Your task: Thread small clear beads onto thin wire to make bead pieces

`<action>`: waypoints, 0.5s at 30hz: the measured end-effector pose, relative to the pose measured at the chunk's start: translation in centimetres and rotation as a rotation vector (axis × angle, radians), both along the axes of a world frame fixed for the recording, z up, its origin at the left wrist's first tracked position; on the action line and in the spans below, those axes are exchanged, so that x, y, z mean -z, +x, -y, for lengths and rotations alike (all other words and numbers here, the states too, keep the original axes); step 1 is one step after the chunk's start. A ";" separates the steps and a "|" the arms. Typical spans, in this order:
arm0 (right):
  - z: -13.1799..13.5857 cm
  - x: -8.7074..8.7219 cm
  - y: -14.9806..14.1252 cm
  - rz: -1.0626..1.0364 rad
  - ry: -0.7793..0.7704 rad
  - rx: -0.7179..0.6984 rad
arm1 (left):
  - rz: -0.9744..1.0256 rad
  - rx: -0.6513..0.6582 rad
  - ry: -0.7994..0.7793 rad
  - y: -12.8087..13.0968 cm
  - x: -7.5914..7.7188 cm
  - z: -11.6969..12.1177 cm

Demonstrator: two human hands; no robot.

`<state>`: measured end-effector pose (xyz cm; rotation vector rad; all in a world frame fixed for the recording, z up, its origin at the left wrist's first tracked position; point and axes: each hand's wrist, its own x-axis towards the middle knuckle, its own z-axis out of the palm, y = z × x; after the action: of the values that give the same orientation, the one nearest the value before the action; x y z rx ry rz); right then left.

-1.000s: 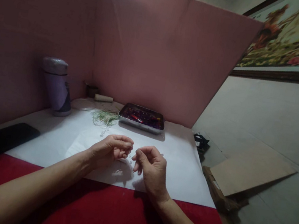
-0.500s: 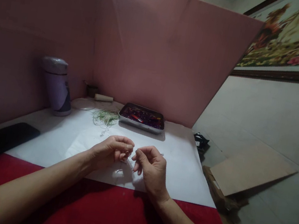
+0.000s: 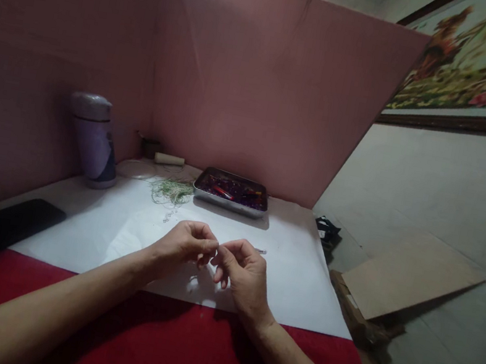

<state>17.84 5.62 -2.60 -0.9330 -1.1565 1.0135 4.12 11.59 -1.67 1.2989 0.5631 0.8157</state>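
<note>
Over the white sheet (image 3: pixel 289 291), my left hand (image 3: pixel 185 242) and my right hand (image 3: pixel 250 271) meet with thumb and fingers pinched, their tips touching or nearly so. Whatever they pinch is too small to make out. Just below the fingers, a small pale shape (image 3: pixel 193 279) shows against the sheet. A thin little item (image 3: pixel 261 251) lies behind my right hand. Beyond my left hand are a few tiny clear bead-like pieces (image 3: pixel 168 217) and a tangle of green and pale thread (image 3: pixel 173 191).
A metal tray (image 3: pixel 229 206) with dark purple contents and a red stick-like item stands at the back. Left of it are a pale roller-like cylinder (image 3: pixel 169 159), a purple flask (image 3: pixel 94 146) and a black flat object (image 3: pixel 10 219). Red cloth (image 3: pixel 194 349) covers the near edge; pink panels stand behind.
My hands have come closer, so the fingertips now meet. The small clear pieces seen between them before are now mostly hidden.
</note>
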 end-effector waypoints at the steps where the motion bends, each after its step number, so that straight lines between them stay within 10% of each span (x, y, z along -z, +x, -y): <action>1: -0.1 0.1 0.0 -0.016 -0.014 -0.012 | -0.015 -0.021 0.040 0.1 0.0 0.0; 15: -0.3 -0.4 0.9 0.026 -0.065 0.176 | 0.092 -0.485 0.282 -0.1 -0.8 -0.2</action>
<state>18.72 5.90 -2.16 -1.0825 -1.0482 0.9031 3.99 11.82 -0.85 1.3895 0.7205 1.3890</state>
